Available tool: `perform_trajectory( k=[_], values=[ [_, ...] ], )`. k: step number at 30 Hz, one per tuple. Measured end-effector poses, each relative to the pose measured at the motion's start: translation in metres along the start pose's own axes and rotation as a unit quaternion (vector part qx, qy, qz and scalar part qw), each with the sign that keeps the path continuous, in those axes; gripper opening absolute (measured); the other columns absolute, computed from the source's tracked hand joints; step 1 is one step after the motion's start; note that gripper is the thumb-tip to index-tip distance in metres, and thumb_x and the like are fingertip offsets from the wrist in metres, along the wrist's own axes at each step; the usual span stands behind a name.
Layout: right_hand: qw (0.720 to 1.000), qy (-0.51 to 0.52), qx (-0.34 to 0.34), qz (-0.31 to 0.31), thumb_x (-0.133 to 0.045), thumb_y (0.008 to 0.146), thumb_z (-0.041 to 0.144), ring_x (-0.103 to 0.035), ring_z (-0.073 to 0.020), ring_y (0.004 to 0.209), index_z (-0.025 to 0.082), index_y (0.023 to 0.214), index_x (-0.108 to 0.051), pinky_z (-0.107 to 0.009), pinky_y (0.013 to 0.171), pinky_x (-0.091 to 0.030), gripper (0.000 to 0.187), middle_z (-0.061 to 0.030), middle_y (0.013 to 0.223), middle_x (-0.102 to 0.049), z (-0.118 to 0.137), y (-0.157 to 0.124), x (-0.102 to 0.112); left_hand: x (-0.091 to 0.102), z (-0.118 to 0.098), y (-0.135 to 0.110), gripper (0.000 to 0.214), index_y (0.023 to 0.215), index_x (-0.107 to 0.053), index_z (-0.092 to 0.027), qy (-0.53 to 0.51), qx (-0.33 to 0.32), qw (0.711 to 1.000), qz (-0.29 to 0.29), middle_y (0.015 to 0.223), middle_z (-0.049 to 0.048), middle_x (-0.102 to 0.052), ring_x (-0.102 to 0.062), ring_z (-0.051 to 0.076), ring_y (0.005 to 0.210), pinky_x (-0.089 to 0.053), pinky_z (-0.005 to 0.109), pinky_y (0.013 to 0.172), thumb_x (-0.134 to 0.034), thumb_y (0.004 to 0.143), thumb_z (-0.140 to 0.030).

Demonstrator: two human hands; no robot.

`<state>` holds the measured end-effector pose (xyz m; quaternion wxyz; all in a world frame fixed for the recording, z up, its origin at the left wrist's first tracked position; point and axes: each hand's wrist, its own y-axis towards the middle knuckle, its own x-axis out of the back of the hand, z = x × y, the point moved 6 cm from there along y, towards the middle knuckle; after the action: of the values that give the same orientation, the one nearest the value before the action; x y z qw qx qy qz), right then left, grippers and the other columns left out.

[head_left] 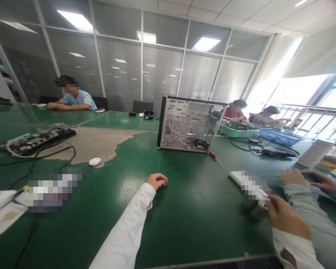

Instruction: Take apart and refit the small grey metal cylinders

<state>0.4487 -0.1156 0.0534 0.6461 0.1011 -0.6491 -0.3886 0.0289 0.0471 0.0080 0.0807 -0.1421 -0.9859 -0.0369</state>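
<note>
My left hand [156, 181] rests on the green table with its fingers curled in, and nothing shows in it. At the right, my right hand [289, 219] pinches the near end of a long white object [235, 176], partly blurred out, so its kind is unclear. Just below the fingers stands a short grey cylinder [260, 211]; I cannot tell whether it is joined to the white object. Beyond my left hand an opened computer case [189, 125] stands with its inside and loose cables facing me. An orange-handled screwdriver [213, 156] lies at its foot.
Another person's hands [296, 177] are close beside my right hand. On the left lie a power strip [42, 140], black cables and a white oval object [95, 161]. Green [238, 130] and blue [281, 136] baskets stand at the back right. Several people sit around the table.
</note>
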Motion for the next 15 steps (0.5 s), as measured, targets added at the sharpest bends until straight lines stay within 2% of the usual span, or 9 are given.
perform_trajectory(
  k=[4,9,15],
  values=[
    [0.999,-0.014,0.043,0.019,-0.028,0.073,0.038,-0.053,-0.0211,0.072,0.021,0.088,-0.050,-0.030,0.057,-0.041,0.032,-0.0071,0.091,-0.055,0.0015,-0.0030,-0.0094,0.0004,-0.0014,-0.0014,0.012,0.066,-0.058,-0.011,-0.002,0.002,1.000,-0.002,0.062,0.0026,-0.062,-0.054,0.009,0.052,-0.039,0.018,0.046,-0.050,0.058,-0.008],
    [1.000,0.004,0.010,0.020,-0.031,0.071,0.041,-0.054,-0.0226,0.067,0.020,0.089,-0.048,-0.032,0.052,-0.040,0.033,-0.0081,0.083,-0.056,-0.0008,-0.0033,-0.0107,0.0010,-0.0005,-0.0016,0.012,0.066,-0.058,-0.011,-0.009,0.002,1.000,-0.003,0.063,0.0028,-0.062,-0.054,0.008,0.052,-0.039,0.018,0.046,-0.050,0.058,-0.008],
    [0.999,0.011,0.008,0.030,-0.031,0.071,0.041,-0.053,-0.0214,0.061,0.022,0.076,-0.049,-0.031,0.048,-0.038,0.027,-0.0059,0.073,-0.056,0.0014,-0.0065,-0.0045,0.0000,-0.0007,-0.0010,0.012,0.066,-0.058,-0.011,-0.012,0.002,1.000,0.000,0.062,0.0024,-0.062,-0.054,0.008,0.051,-0.038,0.017,0.045,-0.049,0.058,-0.007]
  ],
)
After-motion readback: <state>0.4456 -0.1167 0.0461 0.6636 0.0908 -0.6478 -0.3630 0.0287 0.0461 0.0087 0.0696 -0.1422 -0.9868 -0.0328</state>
